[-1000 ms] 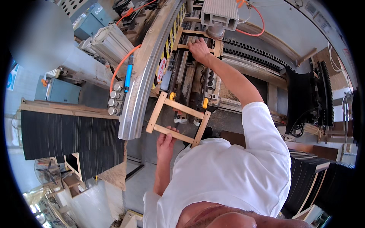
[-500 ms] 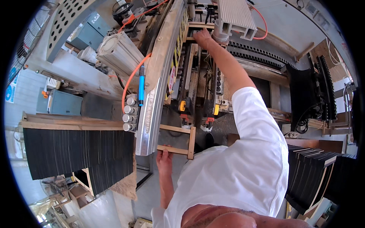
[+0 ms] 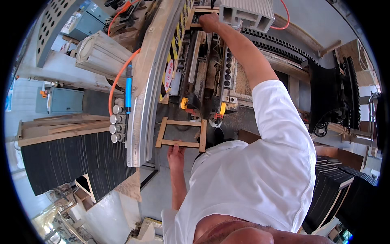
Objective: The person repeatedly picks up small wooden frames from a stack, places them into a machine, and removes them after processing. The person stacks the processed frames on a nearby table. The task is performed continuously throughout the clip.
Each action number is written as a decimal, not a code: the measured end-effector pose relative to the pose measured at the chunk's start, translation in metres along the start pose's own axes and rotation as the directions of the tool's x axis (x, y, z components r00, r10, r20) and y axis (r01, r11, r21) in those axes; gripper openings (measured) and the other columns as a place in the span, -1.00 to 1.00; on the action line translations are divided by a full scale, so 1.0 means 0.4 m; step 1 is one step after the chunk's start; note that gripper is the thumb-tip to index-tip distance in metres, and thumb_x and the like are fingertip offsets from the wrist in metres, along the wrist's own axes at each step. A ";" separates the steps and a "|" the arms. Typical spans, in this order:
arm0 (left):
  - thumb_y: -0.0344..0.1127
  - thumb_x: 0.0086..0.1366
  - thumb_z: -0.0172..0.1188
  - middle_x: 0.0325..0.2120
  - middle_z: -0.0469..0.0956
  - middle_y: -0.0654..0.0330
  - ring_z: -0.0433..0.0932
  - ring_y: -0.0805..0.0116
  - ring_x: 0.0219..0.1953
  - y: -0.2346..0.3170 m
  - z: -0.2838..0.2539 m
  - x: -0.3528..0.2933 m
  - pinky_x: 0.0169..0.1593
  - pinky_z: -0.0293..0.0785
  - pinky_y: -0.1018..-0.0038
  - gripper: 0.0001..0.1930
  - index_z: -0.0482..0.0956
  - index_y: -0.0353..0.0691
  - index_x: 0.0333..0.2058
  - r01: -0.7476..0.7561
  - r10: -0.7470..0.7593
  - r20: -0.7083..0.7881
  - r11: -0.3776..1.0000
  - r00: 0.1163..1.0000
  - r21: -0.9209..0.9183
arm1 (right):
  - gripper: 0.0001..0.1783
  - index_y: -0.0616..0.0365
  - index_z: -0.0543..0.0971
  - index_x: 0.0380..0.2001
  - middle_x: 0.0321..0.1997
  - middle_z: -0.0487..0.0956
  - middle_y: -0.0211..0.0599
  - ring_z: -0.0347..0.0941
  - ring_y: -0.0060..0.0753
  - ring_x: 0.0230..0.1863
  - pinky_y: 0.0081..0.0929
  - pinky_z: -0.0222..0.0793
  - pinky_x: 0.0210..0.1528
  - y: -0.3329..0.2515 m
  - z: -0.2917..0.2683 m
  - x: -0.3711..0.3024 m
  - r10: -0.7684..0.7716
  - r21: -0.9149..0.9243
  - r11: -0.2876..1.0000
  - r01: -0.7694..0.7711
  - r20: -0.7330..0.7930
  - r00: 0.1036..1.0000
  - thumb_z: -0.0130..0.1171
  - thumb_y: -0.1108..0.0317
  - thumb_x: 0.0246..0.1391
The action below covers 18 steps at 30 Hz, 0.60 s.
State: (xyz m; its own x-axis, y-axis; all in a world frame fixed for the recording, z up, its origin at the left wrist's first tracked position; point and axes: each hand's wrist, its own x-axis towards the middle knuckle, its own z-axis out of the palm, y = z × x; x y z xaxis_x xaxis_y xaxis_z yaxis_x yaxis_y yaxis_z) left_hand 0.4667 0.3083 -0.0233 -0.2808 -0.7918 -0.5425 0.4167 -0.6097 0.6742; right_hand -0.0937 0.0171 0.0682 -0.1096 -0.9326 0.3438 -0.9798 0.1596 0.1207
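Note:
My left hand (image 3: 176, 156) grips the near bar of a small rectangular wooden frame (image 3: 183, 144), its thumb on top of the bar. This frame is held level in front of me, beside the end of a metal rail. At the far end of the machine, my outstretched right hand (image 3: 209, 22) is closed at a second wooden frame (image 3: 196, 26), which lies over the machine's two tracks. The fingertips there are partly hidden.
A long metal rail (image 3: 140, 118) with a blue connector (image 3: 128, 89) and orange hose runs along the left. Yellow knobs (image 3: 184, 103) sit at the tracks' near ends. A ribbed metal cylinder (image 3: 245, 14) overhangs my right hand. Stacked black panels (image 3: 77, 160) stand at left, more (image 3: 325, 183) at right.
The wooden frame in my left hand has moved farther from me and out from behind the rail's end, showing all its sides. My right hand stays at the far frame. The view has shifted slightly.

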 end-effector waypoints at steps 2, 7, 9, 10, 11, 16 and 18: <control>-0.35 0.35 0.14 -0.07 0.55 0.12 0.55 0.31 -0.07 -0.012 -0.010 0.006 -0.01 0.54 0.34 -0.68 0.41 -0.27 0.05 -0.003 0.003 0.013 1.000 1.000 0.006 | -0.94 0.08 0.65 -0.50 -0.39 0.64 -0.12 0.58 0.01 -0.27 0.10 0.38 -0.22 0.006 0.052 0.025 0.026 -0.025 0.999 -0.024 0.057 0.998 0.24 0.41 -0.14; -0.36 0.35 0.12 -0.09 0.56 0.16 0.56 0.40 -0.12 -0.047 -0.024 0.004 -0.06 0.54 0.41 -0.72 0.44 -0.25 0.01 -0.015 0.026 -0.103 0.995 0.994 0.103 | -0.86 0.14 0.65 -0.48 -0.42 0.62 -0.07 0.57 0.09 -0.31 0.08 0.43 -0.28 -0.009 0.051 0.022 -0.176 0.052 0.982 0.179 -0.060 0.983 0.28 0.38 -0.21; -0.36 0.35 0.13 -0.10 0.57 0.17 0.56 0.42 -0.13 -0.050 -0.019 0.009 -0.07 0.54 0.43 -0.72 0.44 -0.24 0.01 -0.006 0.019 -0.116 0.994 0.993 0.113 | -0.86 0.12 0.65 -0.46 -0.40 0.62 -0.09 0.57 0.07 -0.29 0.10 0.41 -0.25 -0.011 0.038 0.017 -0.144 0.043 0.988 0.146 -0.044 0.989 0.28 0.38 -0.20; -0.36 0.34 0.14 -0.10 0.57 0.18 0.56 0.42 -0.14 -0.052 -0.012 0.014 -0.08 0.54 0.44 -0.72 0.44 -0.23 0.00 -0.005 0.017 -0.113 0.994 0.993 0.112 | -0.86 0.12 0.65 -0.45 -0.39 0.62 -0.10 0.57 0.07 -0.28 0.10 0.41 -0.24 -0.008 0.037 0.016 -0.125 0.040 0.991 0.127 -0.034 0.992 0.27 0.38 -0.19; -0.36 0.34 0.14 -0.11 0.57 0.19 0.56 0.43 -0.14 -0.054 -0.007 0.017 -0.08 0.53 0.44 -0.72 0.44 -0.23 0.00 -0.003 0.016 -0.111 0.994 0.994 0.111 | -0.86 0.11 0.65 -0.44 -0.38 0.62 -0.11 0.57 0.06 -0.27 0.11 0.40 -0.22 -0.010 0.036 0.018 -0.110 0.032 0.993 0.111 -0.020 0.994 0.27 0.37 -0.18; -0.37 0.33 0.15 -0.13 0.57 0.19 0.55 0.42 -0.13 -0.064 0.031 0.017 -0.09 0.53 0.45 -0.74 0.46 -0.24 -0.02 -0.015 0.042 -0.159 0.986 0.986 0.167 | -0.85 0.07 0.65 -0.41 -0.33 0.62 -0.15 0.56 0.02 -0.22 0.14 0.37 -0.16 -0.016 0.039 0.026 -0.081 0.021 0.997 0.081 0.022 0.996 0.26 0.37 -0.15; -0.37 0.33 0.15 -0.14 0.57 0.19 0.54 0.42 -0.13 -0.069 0.032 0.005 -0.09 0.52 0.47 -0.75 0.46 -0.25 -0.04 -0.032 0.065 -0.172 0.982 0.983 0.188 | -0.84 0.05 0.64 -0.39 -0.31 0.63 -0.17 0.56 0.01 -0.20 0.15 0.36 -0.13 -0.018 0.039 0.033 -0.069 0.018 0.997 0.068 0.041 0.997 0.26 0.36 -0.14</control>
State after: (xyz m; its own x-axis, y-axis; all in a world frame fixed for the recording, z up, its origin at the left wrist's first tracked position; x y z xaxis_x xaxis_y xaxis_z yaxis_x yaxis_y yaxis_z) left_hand 0.4435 0.3232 -0.0366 -0.0999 -0.8116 -0.5756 0.2557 -0.5800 0.7734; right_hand -0.0908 -0.0012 0.0574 -0.0484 -0.9538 0.2965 -0.9878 0.0896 0.1272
